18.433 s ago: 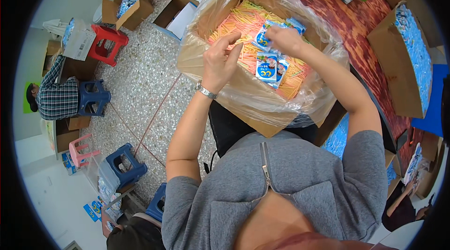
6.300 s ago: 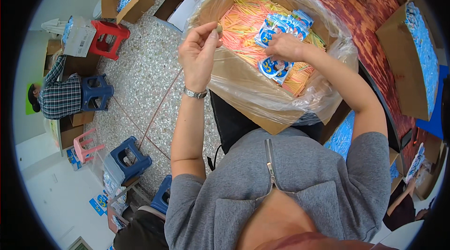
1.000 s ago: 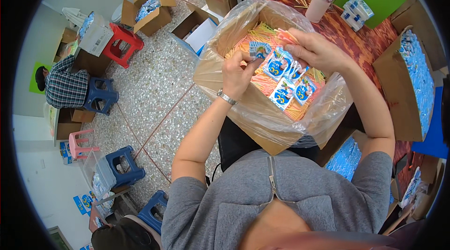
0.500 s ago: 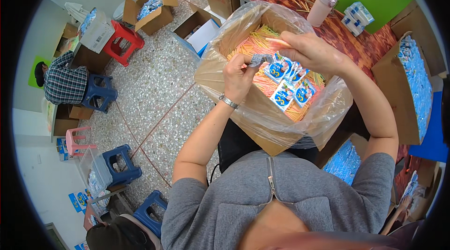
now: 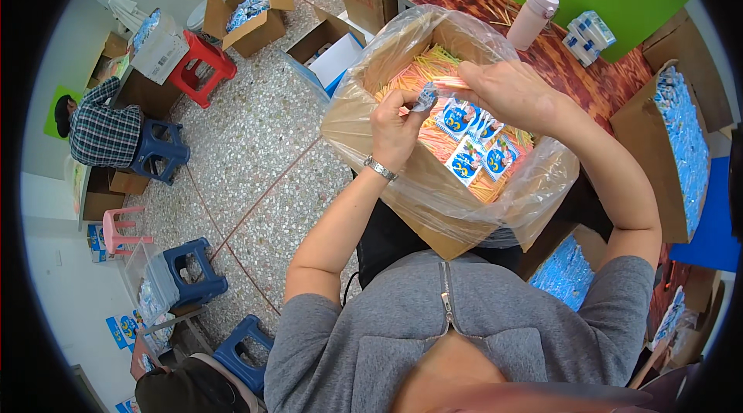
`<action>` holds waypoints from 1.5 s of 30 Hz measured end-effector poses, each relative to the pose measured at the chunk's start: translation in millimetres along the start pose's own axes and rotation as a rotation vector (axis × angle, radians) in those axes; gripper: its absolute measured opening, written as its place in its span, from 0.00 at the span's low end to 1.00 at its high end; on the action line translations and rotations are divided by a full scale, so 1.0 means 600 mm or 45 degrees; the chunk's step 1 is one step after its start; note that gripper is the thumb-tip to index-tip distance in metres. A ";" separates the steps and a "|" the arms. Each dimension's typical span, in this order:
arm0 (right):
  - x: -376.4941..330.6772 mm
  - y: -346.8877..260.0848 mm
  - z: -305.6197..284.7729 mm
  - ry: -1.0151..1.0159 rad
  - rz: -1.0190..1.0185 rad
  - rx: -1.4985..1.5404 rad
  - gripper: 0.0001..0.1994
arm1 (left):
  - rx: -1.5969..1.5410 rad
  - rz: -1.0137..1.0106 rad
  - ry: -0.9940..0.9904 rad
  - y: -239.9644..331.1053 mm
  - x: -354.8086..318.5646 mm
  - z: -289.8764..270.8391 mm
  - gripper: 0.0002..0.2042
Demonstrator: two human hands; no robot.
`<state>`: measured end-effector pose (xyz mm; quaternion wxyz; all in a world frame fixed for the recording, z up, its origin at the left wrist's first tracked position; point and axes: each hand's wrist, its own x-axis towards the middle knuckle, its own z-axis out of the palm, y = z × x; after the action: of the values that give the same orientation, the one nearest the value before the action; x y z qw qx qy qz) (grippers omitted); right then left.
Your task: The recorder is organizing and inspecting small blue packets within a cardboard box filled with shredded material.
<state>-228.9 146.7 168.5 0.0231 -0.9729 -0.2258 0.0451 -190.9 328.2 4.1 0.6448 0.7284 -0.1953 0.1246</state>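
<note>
My left hand, a metal watch on its wrist, pinches a small blue-and-silver packet. A bundle of thin pink and orange sticks is gripped in my right hand, its end right at the packet's top. Whether the tips are inside the packet, I cannot tell. Both hands hover over a cardboard box lined with a clear plastic bag. Many loose pink, orange and yellow sticks fill the box. Several flat white-and-blue packets lie on them below my hands.
A pink bottle and small white-blue packs stand on the red-brown table. Boxes of blue packets flank me at right. Across the floor at left, a person in a plaid shirt sits near stools.
My right hand has moved slightly left and down, bringing the bundle of sticks up to the packet. The left hand still holds the packet, now turned a little more upright.
</note>
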 end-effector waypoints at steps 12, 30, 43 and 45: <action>0.020 0.002 -0.037 -0.328 -0.065 -0.246 0.13 | 0.208 0.193 -0.044 0.022 -0.001 -0.008 0.08; 0.027 0.116 0.212 0.251 0.139 0.720 0.18 | 0.139 0.060 -0.153 0.026 0.001 -0.005 0.16; -0.068 0.167 0.309 -0.491 -0.073 -0.047 0.13 | -0.077 -0.068 -0.335 0.023 -0.011 -0.010 0.10; -0.088 0.172 0.334 -0.439 -0.199 -0.168 0.08 | -0.084 -0.075 -0.374 0.024 -0.012 -0.001 0.09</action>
<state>-250.5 36.0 -33.6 -0.0762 -0.9296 -0.3037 0.1943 -203.6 328.1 13.9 0.6363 0.7225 -0.2702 -0.0089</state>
